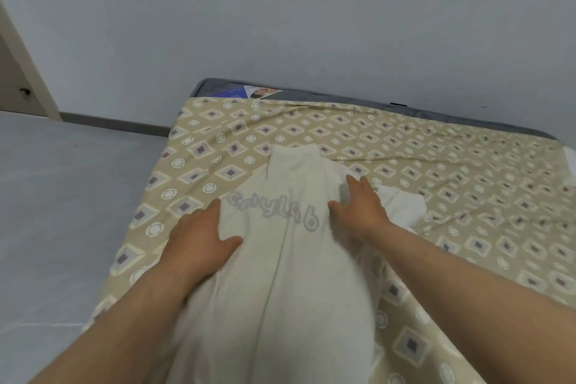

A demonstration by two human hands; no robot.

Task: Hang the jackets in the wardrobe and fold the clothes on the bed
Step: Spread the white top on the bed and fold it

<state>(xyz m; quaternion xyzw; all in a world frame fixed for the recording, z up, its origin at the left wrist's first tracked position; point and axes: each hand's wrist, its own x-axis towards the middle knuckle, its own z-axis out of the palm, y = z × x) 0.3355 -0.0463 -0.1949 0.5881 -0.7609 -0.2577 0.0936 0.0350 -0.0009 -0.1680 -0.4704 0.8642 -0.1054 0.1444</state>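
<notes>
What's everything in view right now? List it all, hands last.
top: one, cream with grey lettering, lying on the sheet, collar toward the wall
sheet: one, beige with diamond and circle print, covering the bed
mattress: one, grey, far edge showing beyond the sheet
label: one, blue and white, on the mattress's far edge
wall: one, pale grey, behind the bed
floor: one, grey, left of the bed
skirting: one, dark, along the foot of the wall at left
panel: one, beige, far left; door or wardrobe, cannot tell
left hand: one, bare, flat on the top's left edge
right hand: one, bare, fingers spread on the top's right side
</notes>
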